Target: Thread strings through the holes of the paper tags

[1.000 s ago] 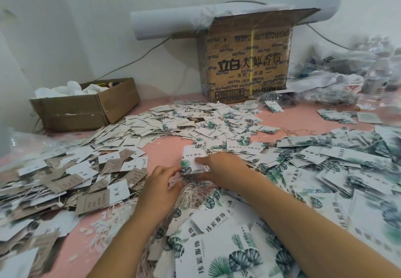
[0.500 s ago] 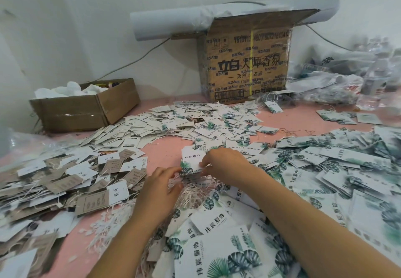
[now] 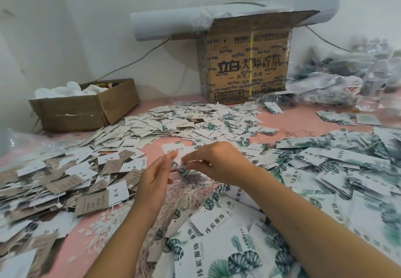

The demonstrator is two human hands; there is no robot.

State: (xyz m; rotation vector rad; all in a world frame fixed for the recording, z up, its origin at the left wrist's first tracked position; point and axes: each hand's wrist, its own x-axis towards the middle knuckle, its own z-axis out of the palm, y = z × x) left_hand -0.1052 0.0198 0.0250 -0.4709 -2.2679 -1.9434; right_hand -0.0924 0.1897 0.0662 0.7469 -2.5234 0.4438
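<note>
I hold one white paper tag [image 3: 173,150] with a leaf print at its near end above the pink table. My right hand [image 3: 217,161] pinches that leaf-printed end between thumb and fingertips. My left hand [image 3: 155,174] is raised beside it, with fairly straight fingers touching the tag's left edge; I can make out no string between them. Just under both hands lies a bundle of pale strings [image 3: 191,192]. Loose tags [image 3: 208,126] cover the table in heaps all around.
Brown and white strung tags [image 3: 93,199] pile up at the left, and large leaf-print tags [image 3: 338,165] at the right and front. A low cardboard box [image 3: 86,110] stands back left. A tall printed carton [image 3: 247,60] stands at the back, with plastic bags [image 3: 338,89] to its right.
My left hand has lifted off the string bundle and its fingers have straightened against the tag. My right hand has shifted its pinch to the tag's near end.
</note>
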